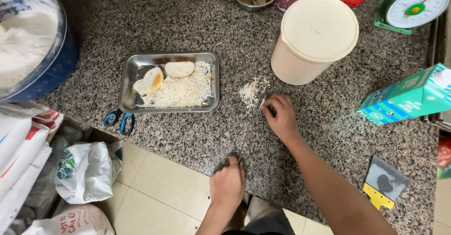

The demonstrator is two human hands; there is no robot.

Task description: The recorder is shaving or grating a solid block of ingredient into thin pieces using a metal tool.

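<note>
My left hand [229,183] is closed around the handle of a knife [244,142] near the counter's front edge; its thin blade points away from me toward a small heap of shredded cheese [251,92] on the speckled granite counter [197,23]. My right hand [280,116] rests beside that heap, fingertips pinching a small pale piece of cheese at the blade's tip. To the left stands a steel tray [136,66] holding shredded cheese and two pieces of bread [164,74].
A cream lidded tub [314,37] stands behind the cheese. A green carton [408,98] lies right, a yellow-handled scraper [383,184] front right. Blue-handled scissors [119,120] lie by the tray. Flour tub [28,42] far left; steel bowl, red basket, scale at back. Bags sit on the floor.
</note>
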